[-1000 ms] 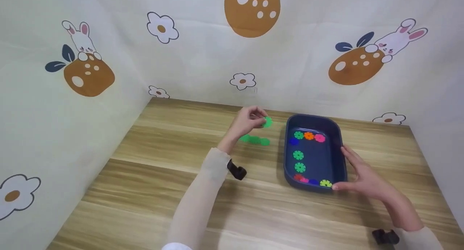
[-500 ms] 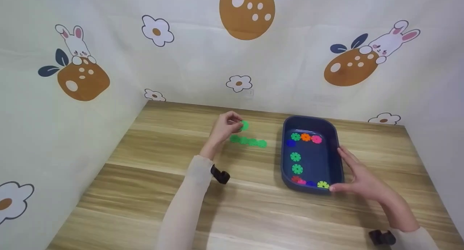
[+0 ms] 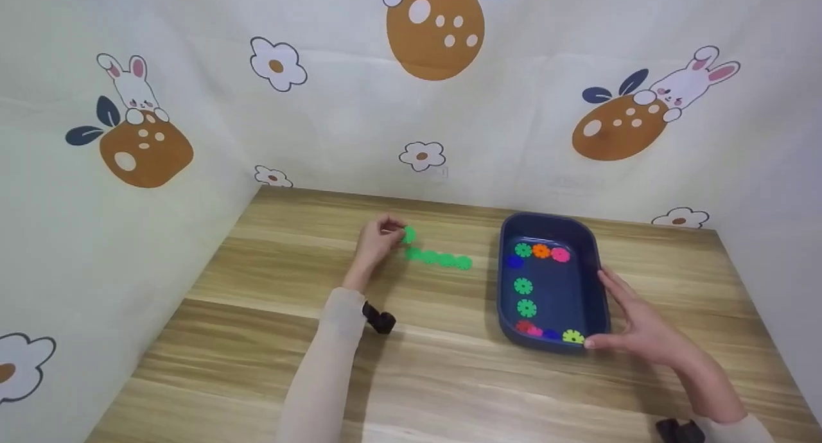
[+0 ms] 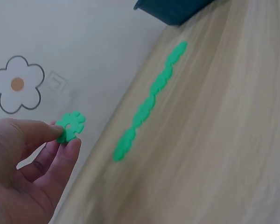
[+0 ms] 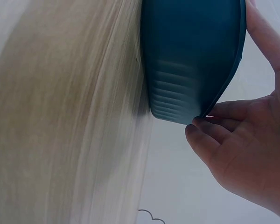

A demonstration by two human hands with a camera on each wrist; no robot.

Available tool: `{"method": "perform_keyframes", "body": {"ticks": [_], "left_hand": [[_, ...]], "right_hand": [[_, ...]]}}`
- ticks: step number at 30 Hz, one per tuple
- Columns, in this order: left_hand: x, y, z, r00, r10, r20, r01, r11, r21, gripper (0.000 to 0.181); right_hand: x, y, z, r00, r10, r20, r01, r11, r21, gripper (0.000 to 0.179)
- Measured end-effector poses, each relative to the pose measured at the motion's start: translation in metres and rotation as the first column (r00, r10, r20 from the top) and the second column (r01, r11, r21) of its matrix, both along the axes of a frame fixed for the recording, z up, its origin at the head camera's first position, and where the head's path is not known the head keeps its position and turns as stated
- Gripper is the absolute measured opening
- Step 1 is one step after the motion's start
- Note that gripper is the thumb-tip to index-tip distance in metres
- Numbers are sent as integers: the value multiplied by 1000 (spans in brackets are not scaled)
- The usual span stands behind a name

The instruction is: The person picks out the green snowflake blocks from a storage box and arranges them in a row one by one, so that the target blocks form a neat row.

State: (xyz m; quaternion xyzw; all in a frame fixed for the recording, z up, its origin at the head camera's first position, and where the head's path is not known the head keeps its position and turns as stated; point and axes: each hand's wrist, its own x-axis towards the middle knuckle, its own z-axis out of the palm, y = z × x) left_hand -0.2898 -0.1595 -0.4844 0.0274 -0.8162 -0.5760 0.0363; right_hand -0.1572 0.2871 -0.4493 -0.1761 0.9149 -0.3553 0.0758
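Note:
My left hand (image 3: 376,243) pinches a green notched snowflake disc (image 4: 73,126) between thumb and fingers, held above the table. Just below it, several green discs (image 3: 447,260) lie in a row, touching or overlapping, which the left wrist view also shows. My right hand (image 3: 648,330) rests against the near right corner of a dark blue bin (image 3: 559,302), thumb at the near rim and fingers spread along the right side. In the right wrist view, fingertips touch the outer rim of the bin (image 5: 191,60).
Inside the bin lie green discs (image 3: 523,286), an orange disc (image 3: 541,251), pink ones (image 3: 560,255), blue ones (image 3: 515,262), a red one (image 3: 524,326) and a yellow one (image 3: 573,336). Patterned cloth (image 3: 347,109) surrounds the wooden table (image 3: 449,391).
My left hand has moved left with the green disc, from near the row's right end to above its left end. The right hand stays at the bin.

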Motion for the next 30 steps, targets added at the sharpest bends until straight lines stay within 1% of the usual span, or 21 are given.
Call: {"method": "perform_keyframes", "body": {"ticks": [4,7,9,11,15,17,19,22,30], "left_hand": [[-1,-6,-10,999,34,33,-33,999,-20,14],[0,-10,-16,995,55,80,-53,998,-31,12],[0,-11,-18,993,67,100,-61,996,-63,11],[1,-11,-17,990,81,116,-68,991,-115,10],[1,-9,-10,984,104,144,-69,971,-228,10],[1,-7,-8,981,107,162,-61,961,-268,11],[2,-6,-7,981,106,164,-54,954,-295,13],[3,-6,-6,983,107,150,-54,947,-317,17],[5,-7,-5,984,116,139,-69,949,-308,21]], "right_hand": [[1,0,-1,1000,-4,-10,4,1000,7,117],[2,0,-1,1000,-1,-20,1,1000,7,117],[2,0,-1,1000,2,-22,-2,1000,5,117],[2,0,-2,1000,4,-21,-4,1000,2,117],[0,0,-2,1000,9,-25,-9,1000,-17,115],[0,0,-3,1000,8,-25,-9,1000,-17,115],[0,0,-2,1000,6,-17,-6,1000,-17,115],[1,0,-1,1000,2,-1,-2,1000,-15,115],[0,-1,2,1000,0,18,0,1000,-1,117]]}}
